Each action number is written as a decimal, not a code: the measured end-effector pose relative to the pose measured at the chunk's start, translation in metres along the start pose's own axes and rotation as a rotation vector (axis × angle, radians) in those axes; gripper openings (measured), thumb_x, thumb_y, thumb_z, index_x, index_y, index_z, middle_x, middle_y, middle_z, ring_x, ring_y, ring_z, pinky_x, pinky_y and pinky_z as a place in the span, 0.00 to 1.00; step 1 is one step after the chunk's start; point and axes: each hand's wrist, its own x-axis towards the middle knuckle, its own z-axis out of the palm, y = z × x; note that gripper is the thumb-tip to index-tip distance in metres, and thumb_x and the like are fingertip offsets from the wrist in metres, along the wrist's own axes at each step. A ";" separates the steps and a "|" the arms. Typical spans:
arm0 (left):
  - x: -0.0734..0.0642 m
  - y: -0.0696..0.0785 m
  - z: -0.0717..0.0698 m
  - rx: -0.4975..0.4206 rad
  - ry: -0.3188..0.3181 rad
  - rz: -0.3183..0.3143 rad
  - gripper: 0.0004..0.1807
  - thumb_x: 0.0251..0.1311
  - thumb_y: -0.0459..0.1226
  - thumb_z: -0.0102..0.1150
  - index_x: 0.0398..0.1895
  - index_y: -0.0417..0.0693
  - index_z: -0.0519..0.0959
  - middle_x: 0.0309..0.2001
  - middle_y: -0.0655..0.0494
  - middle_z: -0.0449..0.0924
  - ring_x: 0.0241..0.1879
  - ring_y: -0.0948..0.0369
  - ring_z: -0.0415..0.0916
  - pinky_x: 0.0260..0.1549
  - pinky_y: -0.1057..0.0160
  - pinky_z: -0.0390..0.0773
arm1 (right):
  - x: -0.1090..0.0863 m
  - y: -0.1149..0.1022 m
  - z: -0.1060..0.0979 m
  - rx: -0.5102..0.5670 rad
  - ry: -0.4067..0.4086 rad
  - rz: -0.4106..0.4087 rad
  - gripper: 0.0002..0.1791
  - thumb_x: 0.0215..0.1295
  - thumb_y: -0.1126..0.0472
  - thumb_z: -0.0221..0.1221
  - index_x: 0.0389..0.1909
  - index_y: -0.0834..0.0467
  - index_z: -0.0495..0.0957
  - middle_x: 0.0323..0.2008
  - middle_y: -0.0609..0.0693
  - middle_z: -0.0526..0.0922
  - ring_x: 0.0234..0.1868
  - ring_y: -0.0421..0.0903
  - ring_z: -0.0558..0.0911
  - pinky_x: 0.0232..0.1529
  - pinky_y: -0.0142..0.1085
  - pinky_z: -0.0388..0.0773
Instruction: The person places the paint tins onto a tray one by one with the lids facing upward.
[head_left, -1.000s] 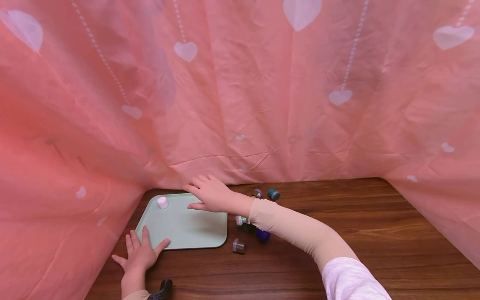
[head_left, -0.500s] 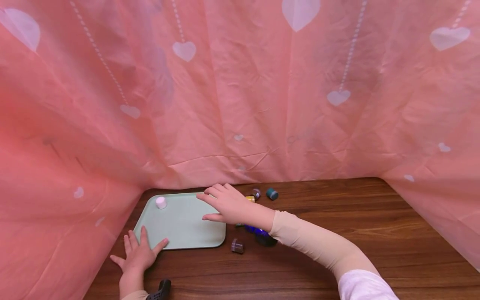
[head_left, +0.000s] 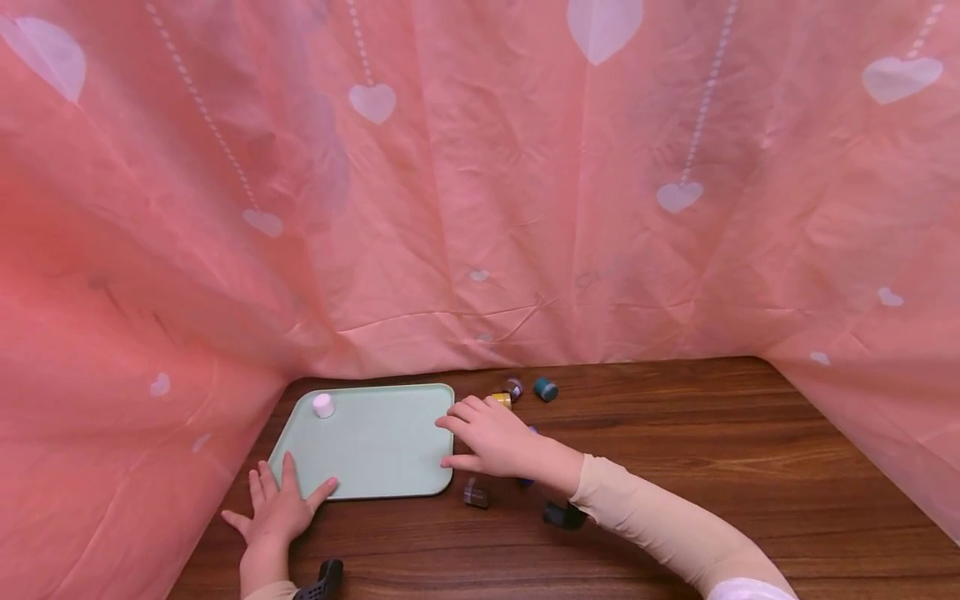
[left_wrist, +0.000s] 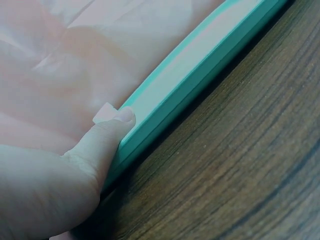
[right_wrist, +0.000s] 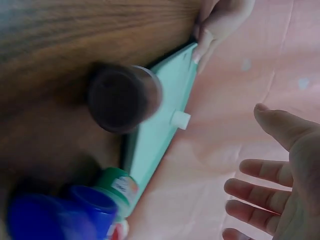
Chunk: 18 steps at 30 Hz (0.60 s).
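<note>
My left hand (head_left: 277, 504) lies with spread fingers at the near left corner of a pale green tray (head_left: 382, 450); in the left wrist view its thumb (left_wrist: 122, 120) rests on the tray's rim. Near the tray's far left corner sits a small white jar (head_left: 323, 406). Above the tray's right edge, my right hand (head_left: 495, 437) hovers with loosely extended fingers and holds nothing. A dark brown jar (right_wrist: 120, 97) lies close by on the table. The right wrist view also has a green jar (right_wrist: 120, 185) and blue jars (right_wrist: 92, 205), mostly hidden by the hand in the head view.
Beyond the right hand lie a yellow-topped jar (head_left: 502, 400), a small purplish jar (head_left: 513, 388) and a teal jar (head_left: 546, 389). The brown wooden table (head_left: 675, 433) extends to the right. A pink curtain with hearts (head_left: 525, 208) encloses the back and sides.
My right hand has drawn back from over the tray, moving right and nearer to me. The left hand, the tray and the white jar have stayed where they were.
</note>
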 end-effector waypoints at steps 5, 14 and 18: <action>0.000 0.000 0.000 0.004 0.001 -0.001 0.68 0.51 0.77 0.45 0.77 0.36 0.35 0.72 0.24 0.18 0.72 0.32 0.15 0.50 0.21 0.11 | -0.012 -0.002 0.009 0.021 -0.056 0.030 0.28 0.61 0.34 0.58 0.52 0.50 0.80 0.47 0.44 0.81 0.49 0.43 0.77 0.41 0.36 0.73; -0.001 0.000 -0.002 0.000 -0.002 0.005 0.68 0.51 0.76 0.46 0.76 0.35 0.35 0.71 0.23 0.17 0.72 0.31 0.15 0.50 0.21 0.11 | -0.024 -0.009 0.019 0.019 -0.181 0.059 0.27 0.58 0.30 0.58 0.36 0.50 0.82 0.36 0.43 0.78 0.41 0.42 0.75 0.36 0.34 0.68; -0.001 0.001 -0.002 -0.003 -0.009 0.003 0.68 0.50 0.76 0.46 0.76 0.35 0.35 0.71 0.23 0.16 0.72 0.32 0.15 0.50 0.21 0.11 | -0.026 -0.014 0.022 0.007 -0.251 0.063 0.27 0.57 0.29 0.58 0.34 0.50 0.82 0.36 0.44 0.78 0.42 0.43 0.75 0.36 0.34 0.68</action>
